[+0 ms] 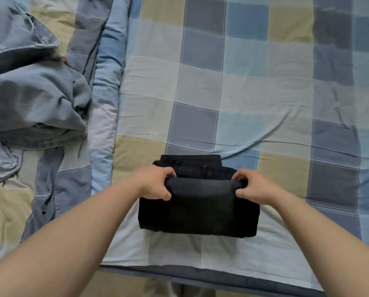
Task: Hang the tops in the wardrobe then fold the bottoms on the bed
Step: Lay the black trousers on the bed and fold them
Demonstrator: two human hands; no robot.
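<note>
My left hand and right hand each pinch an end of the folded flap of the black trousers, which lie on the bed, long axis nine-to-three, the unfolded waistband at twelve o'clock.

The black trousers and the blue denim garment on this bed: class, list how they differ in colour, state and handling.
The black trousers are dark, while the blue denim garment is pale blue. The trousers are folded into a compact rectangle; the denim lies crumpled and unfolded. The left hand and right hand grip the trousers' top fold; nothing touches the denim. Both rest on the checked bedding.
</note>
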